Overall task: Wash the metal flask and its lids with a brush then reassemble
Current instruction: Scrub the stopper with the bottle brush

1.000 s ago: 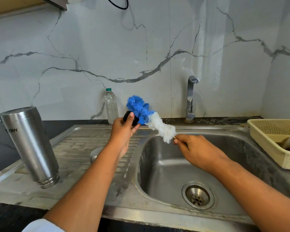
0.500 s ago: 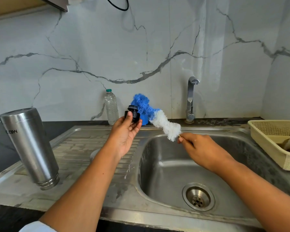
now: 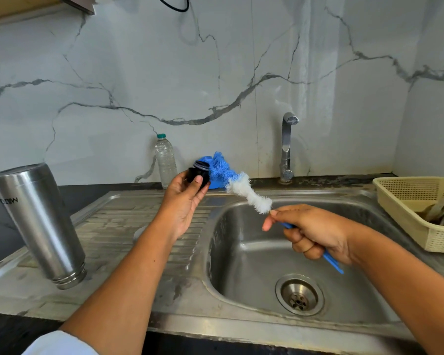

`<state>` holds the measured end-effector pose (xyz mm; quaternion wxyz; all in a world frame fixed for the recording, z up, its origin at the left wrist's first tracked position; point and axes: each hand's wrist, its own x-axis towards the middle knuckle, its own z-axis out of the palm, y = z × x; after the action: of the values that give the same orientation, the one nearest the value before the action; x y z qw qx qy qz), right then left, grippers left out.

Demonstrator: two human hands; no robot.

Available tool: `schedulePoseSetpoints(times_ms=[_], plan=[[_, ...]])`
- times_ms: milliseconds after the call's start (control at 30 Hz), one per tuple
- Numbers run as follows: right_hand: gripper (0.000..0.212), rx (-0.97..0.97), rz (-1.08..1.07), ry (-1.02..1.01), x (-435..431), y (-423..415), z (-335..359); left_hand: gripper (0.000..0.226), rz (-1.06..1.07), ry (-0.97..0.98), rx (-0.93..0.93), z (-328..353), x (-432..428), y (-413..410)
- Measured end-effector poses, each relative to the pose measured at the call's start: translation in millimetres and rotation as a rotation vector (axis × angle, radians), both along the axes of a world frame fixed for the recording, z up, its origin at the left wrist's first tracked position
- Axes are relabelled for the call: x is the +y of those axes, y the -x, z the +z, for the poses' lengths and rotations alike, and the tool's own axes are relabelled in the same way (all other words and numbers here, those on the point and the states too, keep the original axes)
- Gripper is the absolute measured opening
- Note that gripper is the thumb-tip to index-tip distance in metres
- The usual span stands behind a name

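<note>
At frame centre the left hand (image 3: 181, 201) pinches a small black lid (image 3: 197, 173) between thumb and fingertips, its threaded end just beside the blue bristles of the brush (image 3: 237, 184). The right hand (image 3: 315, 233), right of centre above the sink (image 3: 241, 265), is curled round the brush's blue handle. The flask (image 3: 36, 221) stands mouth-down at the left, on the drainboard (image 3: 118, 221).

Left hand (image 3: 182, 201) raised, seemingly pinching lid (image 3: 199, 173) — right hand (image 3: 315, 231) fisted round brush (image 3: 244, 187).
</note>
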<state>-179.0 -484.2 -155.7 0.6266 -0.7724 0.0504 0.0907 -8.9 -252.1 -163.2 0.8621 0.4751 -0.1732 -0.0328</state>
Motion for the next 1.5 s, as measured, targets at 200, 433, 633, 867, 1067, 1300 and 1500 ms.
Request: schedulePoseSetpoints(times_ms=[200,433,633,867,1067,1300,1500], plan=[[0.03,0.02,0.02,0.046,-1.6,-2.4,-1.9,0.027,-0.01,-0.183,-0.059,-7.2,-3.3,0.2],[0.033,0.042,0.039,0.037,-8.8,-2.5,-1.8,0.034,0.003,-0.243,-0.078,-6.6,1.4,-4.9],[0.033,0.043,0.026,0.035,-17.7,-0.4,0.4,0.03,-0.029,-0.166,-0.051,-4.7,-0.6,-1.5],[0.033,0.007,0.008,0.062,-10.3,-1.1,-2.0,0.03,-0.203,-0.151,0.058,0.3,0.1,13.2],[0.033,-0.039,0.023,0.065,-8.0,-0.7,-2.1,0.04,-0.184,0.097,0.218,8.5,-3.0,14.2],[0.033,-0.054,0.06,0.143,2.8,-0.6,-5.6,0.046,0.02,-0.029,0.257,4.6,3.4,9.1],[0.033,-0.08,0.063,0.173,6.2,0.2,-6.0,0.047,0.045,-0.055,0.282,6.5,0.6,11.0]])
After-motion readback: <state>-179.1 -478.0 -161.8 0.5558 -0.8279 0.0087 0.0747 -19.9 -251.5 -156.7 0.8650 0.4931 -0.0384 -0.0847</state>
